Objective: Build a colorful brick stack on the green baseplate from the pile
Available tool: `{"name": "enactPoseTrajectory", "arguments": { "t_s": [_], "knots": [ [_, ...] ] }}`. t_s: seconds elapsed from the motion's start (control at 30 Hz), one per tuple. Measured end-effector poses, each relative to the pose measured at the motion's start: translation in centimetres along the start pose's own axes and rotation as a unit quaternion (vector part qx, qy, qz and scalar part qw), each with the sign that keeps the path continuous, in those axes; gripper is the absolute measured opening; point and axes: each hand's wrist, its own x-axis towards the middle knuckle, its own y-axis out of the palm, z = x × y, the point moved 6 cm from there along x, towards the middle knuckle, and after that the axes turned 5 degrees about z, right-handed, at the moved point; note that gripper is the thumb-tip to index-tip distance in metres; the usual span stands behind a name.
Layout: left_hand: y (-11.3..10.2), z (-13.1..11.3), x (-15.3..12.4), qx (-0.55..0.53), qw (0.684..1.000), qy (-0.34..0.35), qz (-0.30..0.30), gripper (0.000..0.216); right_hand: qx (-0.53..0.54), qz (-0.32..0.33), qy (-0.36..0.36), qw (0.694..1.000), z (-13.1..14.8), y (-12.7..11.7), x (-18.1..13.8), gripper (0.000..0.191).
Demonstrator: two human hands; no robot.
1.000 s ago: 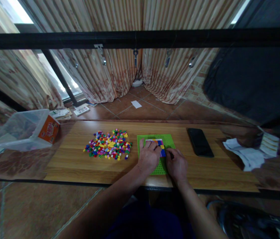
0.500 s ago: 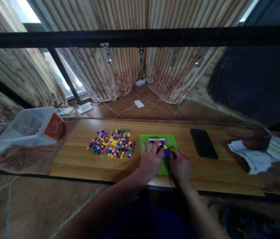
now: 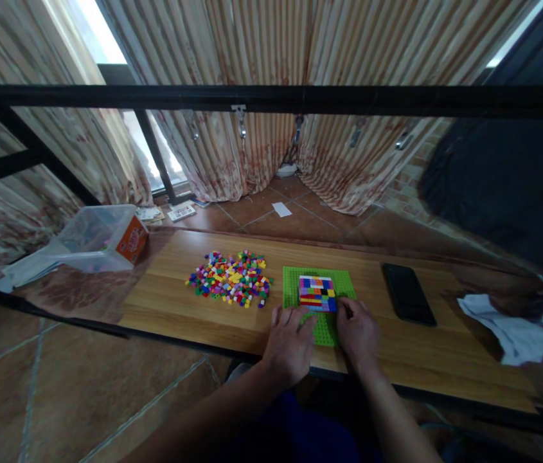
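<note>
A green studded baseplate (image 3: pixel 343 281) lies on the wooden board, with a block of toy bricks (image 3: pixel 318 294) in several colours pressed onto its middle. My left hand (image 3: pixel 290 344) rests over the plate's near left corner, palm down, its fingers apart and slightly bent, with no brick visible in them. At the plate's right side, my right hand (image 3: pixel 358 331) is closed, thumb and forefinger together beside the brick block's right edge. What those fingertips hold, if anything, is hidden. Left of the plate spreads a loose pile of small coloured bricks (image 3: pixel 232 278).
A black phone (image 3: pixel 409 294) lies right of the plate, and crumpled white paper (image 3: pixel 505 328) is farther right. A clear plastic bin (image 3: pixel 92 241) with an orange label stands at the left. The wooden board (image 3: pixel 169 308) ends at a dark front edge. A black rail (image 3: pixel 271 99) crosses beyond.
My left hand has drawn back from the brick block to the plate's near left corner, uncovering the bricks. My right hand stays beside the block. The whole view has shifted and tilted slightly.
</note>
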Motion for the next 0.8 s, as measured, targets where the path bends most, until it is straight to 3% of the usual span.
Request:
{"name": "enactPoseTrajectory", "arguments": {
  "t_s": [0.2,0.43,0.57,0.8],
  "knots": [
    [-2.0,4.9,-4.3,-0.013,0.997,-0.059,-0.054,0.017,-0.006,-0.008,-0.001,1.000,-0.1,-0.2,-0.1,0.040],
    [-4.7,10.7,-6.1,0.024,0.980,-0.164,-0.107,0.014,-0.013,-0.008,-0.002,1.000,-0.3,-0.2,-0.2,0.040],
    [-5.6,12.6,-6.3,0.018,0.966,-0.220,-0.133,0.014,-0.021,-0.008,-0.002,1.000,-0.2,-0.3,-0.3,0.042],
    [-6.4,14.7,-6.2,0.019,0.954,-0.250,-0.163,0.012,-0.023,-0.001,0.010,1.000,-0.3,-0.4,-0.3,0.042]
  ]
}}
